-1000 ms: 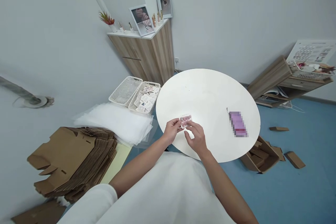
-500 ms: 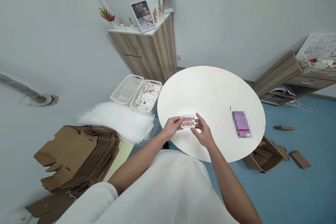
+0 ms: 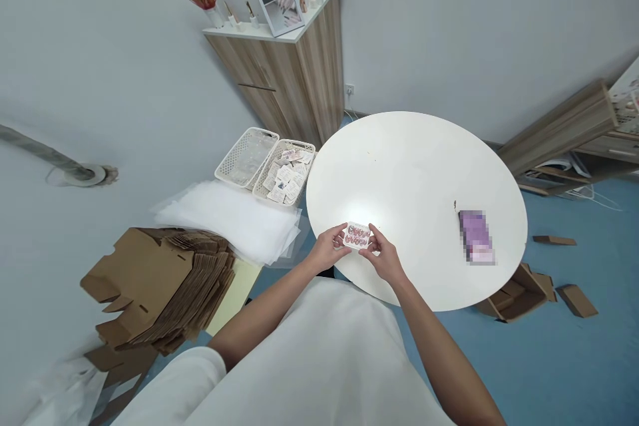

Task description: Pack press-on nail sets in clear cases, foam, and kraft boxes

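Note:
A small clear-white tray of pink, glittery false nails (image 3: 357, 235) is held up over the near edge of the white round table (image 3: 414, 166). My left hand (image 3: 327, 247) grips its left end between thumb and fingers. At the right end, the thumb and fingers of my right hand (image 3: 384, 255) close on it too. Two rows of nails face up toward the camera. On the right part of the table lies a purple, pixelated object (image 3: 476, 237), with a tiny dark item beside it.
Left of the table stand a basket of white packets (image 3: 286, 176) and a second white basket (image 3: 244, 160). Near them are white plastic sheets (image 3: 229, 219) and stacked flat cardboard (image 3: 150, 279). An open cardboard box (image 3: 516, 296) sits on the floor at right.
The view has shifted, moving the table and purple object rightward in the picture. The tray is tilted slightly differently, and my right hand's fingers have closed in around its right end.

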{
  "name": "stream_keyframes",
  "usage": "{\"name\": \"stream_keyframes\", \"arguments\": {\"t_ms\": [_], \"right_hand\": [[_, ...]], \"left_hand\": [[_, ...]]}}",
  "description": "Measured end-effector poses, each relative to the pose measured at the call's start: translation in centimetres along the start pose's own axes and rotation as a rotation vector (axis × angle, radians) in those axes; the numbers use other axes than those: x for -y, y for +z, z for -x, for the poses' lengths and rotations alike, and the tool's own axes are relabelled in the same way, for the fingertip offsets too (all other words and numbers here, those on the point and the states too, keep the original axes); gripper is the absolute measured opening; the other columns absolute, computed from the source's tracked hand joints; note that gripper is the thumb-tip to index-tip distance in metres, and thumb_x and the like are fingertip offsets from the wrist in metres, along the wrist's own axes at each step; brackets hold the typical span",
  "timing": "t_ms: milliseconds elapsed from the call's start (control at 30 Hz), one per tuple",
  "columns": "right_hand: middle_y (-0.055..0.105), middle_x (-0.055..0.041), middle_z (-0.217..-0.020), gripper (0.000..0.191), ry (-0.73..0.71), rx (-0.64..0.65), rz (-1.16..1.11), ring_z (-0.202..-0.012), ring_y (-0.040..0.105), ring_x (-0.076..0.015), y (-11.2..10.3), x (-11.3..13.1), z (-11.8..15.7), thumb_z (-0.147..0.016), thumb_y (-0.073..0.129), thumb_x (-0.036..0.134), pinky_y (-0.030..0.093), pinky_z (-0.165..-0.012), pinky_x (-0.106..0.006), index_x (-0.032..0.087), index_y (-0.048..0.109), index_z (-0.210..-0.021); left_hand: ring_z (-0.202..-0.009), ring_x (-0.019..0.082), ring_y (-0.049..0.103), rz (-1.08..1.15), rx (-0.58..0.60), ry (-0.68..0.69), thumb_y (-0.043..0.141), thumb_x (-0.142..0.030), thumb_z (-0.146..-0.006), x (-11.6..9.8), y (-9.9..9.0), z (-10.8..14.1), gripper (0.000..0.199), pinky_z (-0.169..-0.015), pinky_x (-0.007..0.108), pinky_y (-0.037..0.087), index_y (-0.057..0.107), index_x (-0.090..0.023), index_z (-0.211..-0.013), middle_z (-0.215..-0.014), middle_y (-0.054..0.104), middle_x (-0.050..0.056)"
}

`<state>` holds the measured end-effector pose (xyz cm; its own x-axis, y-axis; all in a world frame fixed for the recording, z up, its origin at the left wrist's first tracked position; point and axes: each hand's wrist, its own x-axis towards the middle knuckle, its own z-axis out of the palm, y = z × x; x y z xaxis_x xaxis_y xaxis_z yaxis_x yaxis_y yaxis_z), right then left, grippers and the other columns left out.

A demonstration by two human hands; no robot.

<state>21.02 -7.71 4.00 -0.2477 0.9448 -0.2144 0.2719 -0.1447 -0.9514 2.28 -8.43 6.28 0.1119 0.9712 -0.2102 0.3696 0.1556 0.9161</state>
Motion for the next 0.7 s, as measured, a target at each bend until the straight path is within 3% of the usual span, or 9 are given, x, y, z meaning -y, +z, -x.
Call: {"name": "stream_keyframes", "arguments": {"t_ms": [133, 400, 700], "right_hand": [[0.051, -0.0005, -0.089, 0.076, -0.005, 0.041, 0.070, -0.069, 0.049, -0.0115, 1.7, -0.2, -1.2, -0.067, 0.062, 0.030, 0.046, -0.074, -0.033, 0.027, 0.026, -0.134], [0.049, -0.0037, -0.092, 0.066, 0.057, 0.009, 0.327, -0.068, 0.048, -0.0142, 6.2, -0.5, -5.6, -0.071, 0.057, 0.027, 0.046, -0.070, -0.034, 0.025, 0.029, -0.132], [0.049, -0.0077, -0.104, 0.069, 0.235, 0.022, 0.508, -0.086, 0.052, -0.0183, 10.6, -1.6, -10.0, -0.072, 0.055, 0.021, 0.043, -0.077, -0.030, 0.019, 0.026, -0.134]], "left_hand": [[-0.066, 0.008, 0.051, -0.068, 0.000, -0.014, 0.063, -0.024, -0.068, 1.7, -1.5, -0.8, 0.058, -0.069, 0.026, 0.047, 0.044, -0.020, -0.123, -0.089, 0.055, 0.001], [-0.080, 0.014, 0.053, -0.227, 0.044, -0.029, 0.060, -0.020, -0.068, 6.1, -5.0, -4.4, 0.056, -0.075, 0.029, 0.047, 0.044, -0.022, -0.122, -0.097, 0.049, 0.005], [-0.092, 0.019, 0.051, -0.413, 0.218, -0.082, 0.056, -0.022, -0.069, 9.8, -7.1, -7.7, 0.057, -0.081, 0.031, 0.042, 0.040, -0.016, -0.123, -0.101, 0.047, 0.008]]}}
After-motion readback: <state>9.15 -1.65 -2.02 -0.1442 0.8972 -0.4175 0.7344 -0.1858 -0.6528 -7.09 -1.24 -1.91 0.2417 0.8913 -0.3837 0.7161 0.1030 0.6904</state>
